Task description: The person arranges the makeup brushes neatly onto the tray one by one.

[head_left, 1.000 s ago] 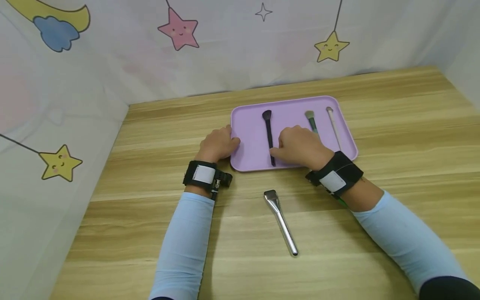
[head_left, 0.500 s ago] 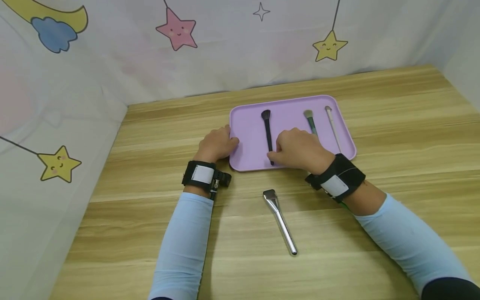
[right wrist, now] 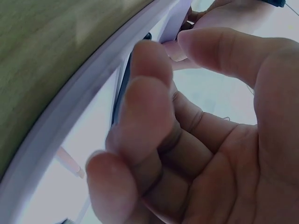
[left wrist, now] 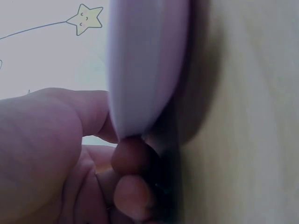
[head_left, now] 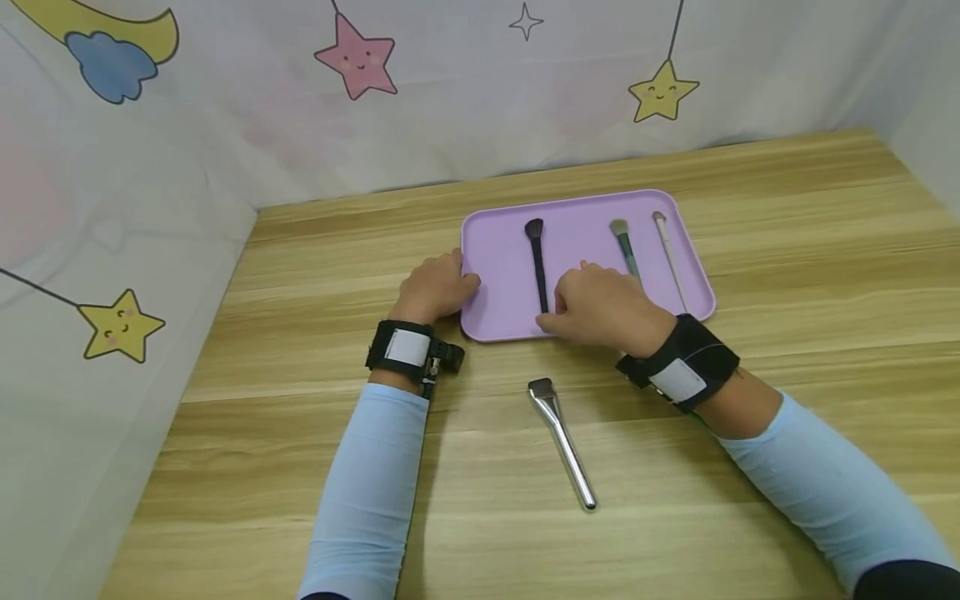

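Note:
A lilac tray (head_left: 498, 275) lies on the table with makeup brushes in it. My left hand (head_left: 435, 289) grips its left rim, thumb on top and fingers below, as the left wrist view shows the tray edge (left wrist: 140, 70) between them. My right hand (head_left: 611, 308) hovers over the tray's front part, fingers loosely bent and thumb apart from them. Its thumb is by the lower end of a black makeup brush (head_left: 537, 267), partly hidden. A green brush (head_left: 624, 246) and a white brush (head_left: 667, 250) lie to the right, lower ends covered. A pinkish rod (right wrist: 70, 161) shows under the right hand.
A silver makeup brush (head_left: 564, 450) with a flat dark head lies on the wooden table (head_left: 300, 467) in front of the tray. A white cloth (head_left: 480, 100) printed with stars hangs behind the table and along its left side.
My right hand has drawn slightly back toward the front rim, uncovering more of the green brush. The left hand and the tray keep their place.

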Demonstrator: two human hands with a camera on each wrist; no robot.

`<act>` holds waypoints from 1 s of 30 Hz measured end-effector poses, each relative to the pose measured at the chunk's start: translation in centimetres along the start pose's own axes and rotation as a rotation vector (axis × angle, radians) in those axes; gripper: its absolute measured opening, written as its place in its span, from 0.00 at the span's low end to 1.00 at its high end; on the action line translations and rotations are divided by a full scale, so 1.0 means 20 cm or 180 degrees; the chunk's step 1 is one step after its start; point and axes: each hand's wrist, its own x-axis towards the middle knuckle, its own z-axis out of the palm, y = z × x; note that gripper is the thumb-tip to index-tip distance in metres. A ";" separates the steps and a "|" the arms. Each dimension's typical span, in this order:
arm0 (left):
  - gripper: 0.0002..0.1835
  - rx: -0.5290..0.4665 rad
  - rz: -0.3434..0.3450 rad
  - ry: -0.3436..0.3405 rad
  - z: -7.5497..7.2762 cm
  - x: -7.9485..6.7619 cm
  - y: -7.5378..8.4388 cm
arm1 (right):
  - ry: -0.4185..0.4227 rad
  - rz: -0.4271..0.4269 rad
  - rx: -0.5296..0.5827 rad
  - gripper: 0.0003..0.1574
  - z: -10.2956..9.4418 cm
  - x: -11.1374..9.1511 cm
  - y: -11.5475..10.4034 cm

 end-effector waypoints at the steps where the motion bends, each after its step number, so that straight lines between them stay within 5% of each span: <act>1: 0.30 -0.0004 -0.0001 0.0000 0.00 0.00 0.00 | -0.0004 -0.0003 -0.0001 0.22 0.00 0.00 0.00; 30: 0.29 -0.0007 -0.0003 -0.0039 -0.01 0.00 0.00 | 0.0045 -0.0212 0.0097 0.23 0.03 -0.09 -0.01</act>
